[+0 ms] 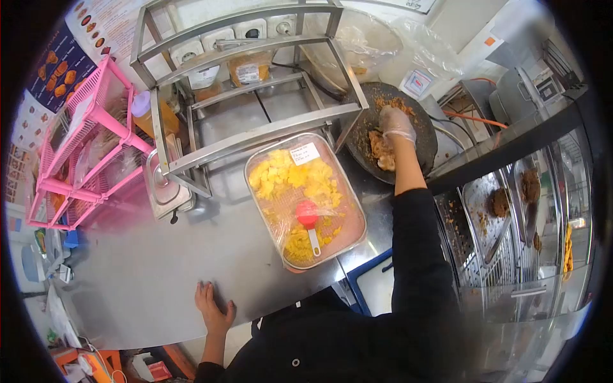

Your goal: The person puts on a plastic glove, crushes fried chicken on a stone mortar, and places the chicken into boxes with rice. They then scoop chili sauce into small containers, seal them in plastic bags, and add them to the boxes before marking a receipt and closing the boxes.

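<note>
My right hand, in a clear plastic glove, reaches into a wide dark stone mortar at the back right. Its fingers look curled down, and what is under them is hidden. Beside them lies a browned piece of food, apparently fried chicken, among orange-brown crumbs. My bare left hand rests open on the front edge of the steel counter, holding nothing. Between the hands stands a film-covered tray of yellow chunks, with a red scoop lying on top.
A steel rack frame stands behind the tray. Pink plastic shelves and a bottle with a purple cap are at the left. On the right, a glass case holds metal trays of browned food. A blue-edged white board sits below the counter.
</note>
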### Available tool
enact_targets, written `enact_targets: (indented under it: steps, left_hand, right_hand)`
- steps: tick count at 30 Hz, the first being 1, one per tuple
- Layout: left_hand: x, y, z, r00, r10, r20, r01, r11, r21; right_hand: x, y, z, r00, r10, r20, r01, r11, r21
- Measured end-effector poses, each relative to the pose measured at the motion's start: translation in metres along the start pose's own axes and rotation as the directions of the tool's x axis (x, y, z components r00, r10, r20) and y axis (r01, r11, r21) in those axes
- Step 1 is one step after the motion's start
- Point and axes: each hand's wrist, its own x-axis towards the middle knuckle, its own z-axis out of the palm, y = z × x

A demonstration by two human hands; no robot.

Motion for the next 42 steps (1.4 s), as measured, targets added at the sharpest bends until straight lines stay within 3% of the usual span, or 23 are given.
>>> enact_targets:
  steps: [2,5,6,9,10,12,16,20,29,34,35,40,42]
  left_hand:
    - [0.000,0.001,-0.001,1.000,-0.008,-0.006,0.008,1.000,-0.004]
    - [0.000,0.001,-0.001,1.000,-0.004,-0.009,0.004,1.000,0.001]
    - [-0.002,0.001,-0.003,1.000,-0.003,-0.001,0.003,1.000,0.000]
    - [0.000,-0.001,-0.001,1.000,0.005,-0.003,-0.005,1.000,-0.006]
    - [0.000,-0.001,-0.001,1.000,0.005,-0.005,-0.005,1.000,-0.006]
    - [-0.002,-0.001,-0.002,1.000,0.008,-0.004,-0.008,1.000,-0.004]
    - [-0.002,-0.001,-0.001,1.000,0.020,-0.021,-0.020,1.000,-0.003]
    - [-0.001,-0.001,-0.001,0.999,0.020,-0.029,-0.020,1.000,0.006]
    - [-0.002,-0.003,0.000,0.999,0.022,-0.038,-0.022,1.000,-0.010]
    - [-0.002,-0.002,0.000,0.999,0.018,-0.042,-0.018,1.000,-0.009]
    - [-0.002,-0.002,0.000,0.999,0.016,-0.047,-0.017,1.000,-0.008]
    - [-0.002,-0.001,-0.001,0.999,0.000,-0.053,-0.001,1.000,-0.019]
    - [-0.003,0.000,-0.003,0.999,-0.009,-0.042,0.008,1.000,-0.027]
  right_hand:
    - [0.015,0.000,0.009,0.994,-0.003,0.107,-0.004,0.998,0.064]
    - [0.043,0.013,0.027,0.935,0.001,0.356,0.077,0.976,-0.206]
    - [0.060,0.036,0.057,0.939,0.176,0.297,-0.175,0.984,-0.029]
    - [-0.004,0.002,-0.025,0.973,0.204,0.110,-0.223,0.953,0.204]
    - [-0.017,0.010,-0.012,0.996,-0.014,-0.091,0.021,0.997,0.075]
    - [-0.029,0.016,0.017,0.997,-0.007,-0.077,0.014,0.996,0.086]
    - [-0.072,-0.016,0.003,0.994,-0.068,-0.089,0.078,0.991,0.111]
    - [-0.080,-0.020,0.035,0.942,-0.033,-0.334,0.032,0.999,-0.007]
    - [-0.070,-0.022,0.051,0.913,0.154,-0.378,-0.176,0.984,-0.025]
    - [-0.062,-0.014,0.057,0.913,0.107,-0.395,-0.149,0.986,-0.076]
    - [-0.058,-0.010,0.059,0.906,0.080,-0.416,-0.118,0.991,-0.066]
    - [-0.028,0.016,0.046,0.965,0.129,-0.228,-0.085,0.977,0.193]
    - [-0.019,0.021,0.038,0.972,0.008,-0.236,-0.033,0.994,-0.103]
